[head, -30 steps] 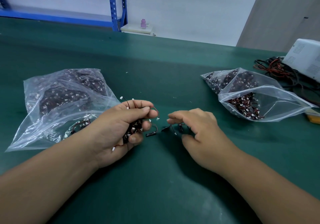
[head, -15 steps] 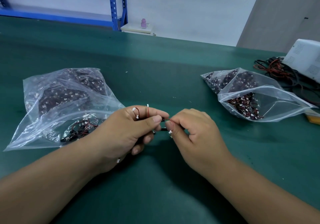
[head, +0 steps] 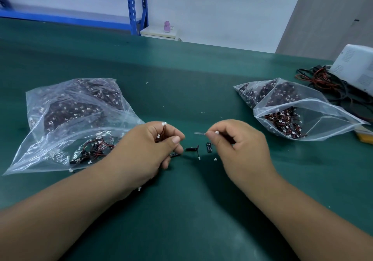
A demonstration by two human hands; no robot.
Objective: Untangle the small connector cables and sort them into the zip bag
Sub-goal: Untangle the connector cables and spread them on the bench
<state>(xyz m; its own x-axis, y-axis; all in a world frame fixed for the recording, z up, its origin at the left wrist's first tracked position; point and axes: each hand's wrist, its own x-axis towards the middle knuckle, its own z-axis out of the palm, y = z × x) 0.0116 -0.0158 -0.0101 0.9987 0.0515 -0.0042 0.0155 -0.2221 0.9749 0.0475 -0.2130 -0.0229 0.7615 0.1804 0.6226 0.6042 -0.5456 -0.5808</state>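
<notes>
white box [head: 357,67]: cut by right edge | pinched cable [head: 199,133]: blurred

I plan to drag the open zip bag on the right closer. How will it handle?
Probably floppy: the right zip bag is thin creased film, so its rim would likely buckle. Its mouth gapes, so the cables inside might spill if tilted. Likely light enough to slide on the green mat.
</notes>
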